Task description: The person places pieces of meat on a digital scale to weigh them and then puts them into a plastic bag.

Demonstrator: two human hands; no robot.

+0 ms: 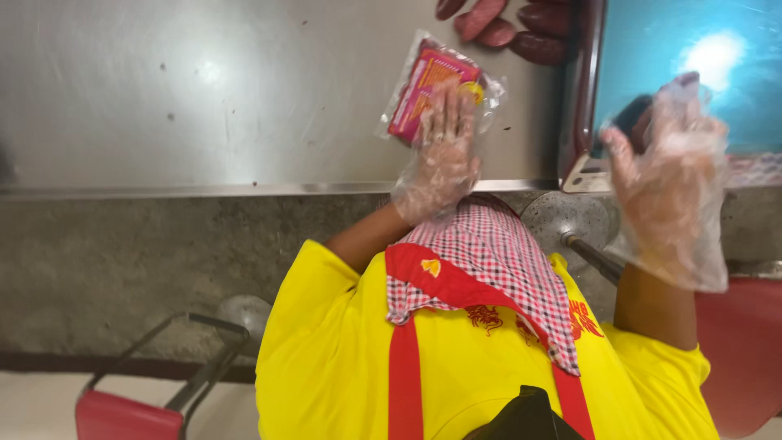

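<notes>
Press the gloved left hand [440, 159], flat and open, evenly on the pink sausage packet [428, 90] lying on the steel table [204, 98], with the gloved right hand [669, 183] raised, spread and empty.

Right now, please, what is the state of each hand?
Left hand: open, gloved, flat on the red packet.
Right hand: open, gloved, holding nothing.

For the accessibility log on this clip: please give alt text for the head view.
A person's left hand in a clear plastic glove rests on a pink and yellow packet on a steel counter. The gloved right hand is raised, open, before a blue tray. Dark red sausages lie at the counter's far edge.
</notes>
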